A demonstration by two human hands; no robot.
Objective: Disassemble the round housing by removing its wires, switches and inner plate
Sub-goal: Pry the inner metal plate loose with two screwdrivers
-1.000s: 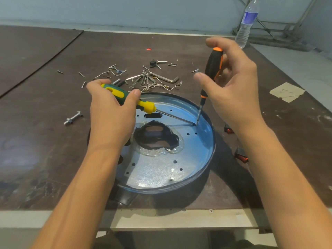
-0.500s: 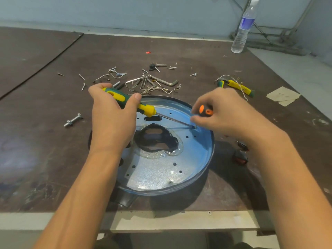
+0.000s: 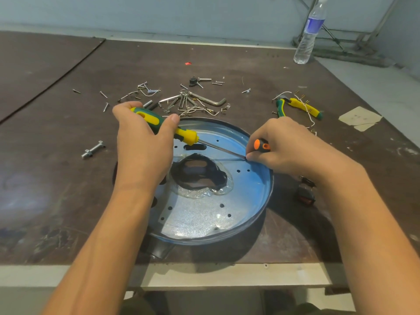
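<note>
Where the housing sits: round housing lies open side up near my table's front edge, inner plate inside
Left hand: my left hand grips the green-and-yellow screwdriver, long axis low across the plate, tip pointing right towards the rim
Right hand: my right hand curls round the orange screwdriver, butt towards me, shaft hidden
Beyond: loose screws, pliers

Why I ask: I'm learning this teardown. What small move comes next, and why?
Probably pry upward with the green-and-yellow screwdriver: left hand and right hand each grip a driver, its tip meets that of the orange screwdriver on the inner plate, not yet out, by the right wall of the round housing.
</note>
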